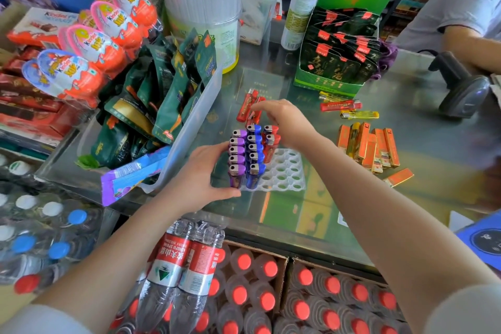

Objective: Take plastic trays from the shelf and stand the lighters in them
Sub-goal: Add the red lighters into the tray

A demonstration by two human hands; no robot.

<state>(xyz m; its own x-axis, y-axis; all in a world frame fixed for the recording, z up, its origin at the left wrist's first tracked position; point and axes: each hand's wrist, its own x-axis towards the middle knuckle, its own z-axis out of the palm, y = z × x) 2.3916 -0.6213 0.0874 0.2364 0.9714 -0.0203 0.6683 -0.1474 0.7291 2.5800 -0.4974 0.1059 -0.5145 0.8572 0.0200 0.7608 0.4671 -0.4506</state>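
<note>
So there's a white plastic tray (284,173) sitting on the glass counter (420,144), right in the middle, full of little round holes. Two rows on its left side are filled: five purple lighters (237,156) standing up, then five blue lighters (254,153) just beside them. A third row has two red lighters (271,141) at the far end, and the holes to the right have nothing in them.

The left hand (202,176) is wrapped around the tray's left edge, thumb along the near side and fingers up against the purple row, so it's gripping tray and lighters together. The right hand (284,119) hangs over the far end of the tray with fingers curled down near the red ones; can't tell if it's actually pinching anything.

More red lighters (248,104) lie flat just past that hand. Off to the right there's a bunch of orange lighters (368,146) leaning together, plus a few loose yellow and red ones (349,108) lying near a green display box (325,84). A barcode scanner (461,84) sits at the far right. Bottled water (189,266) is stacked below the counter.
</note>
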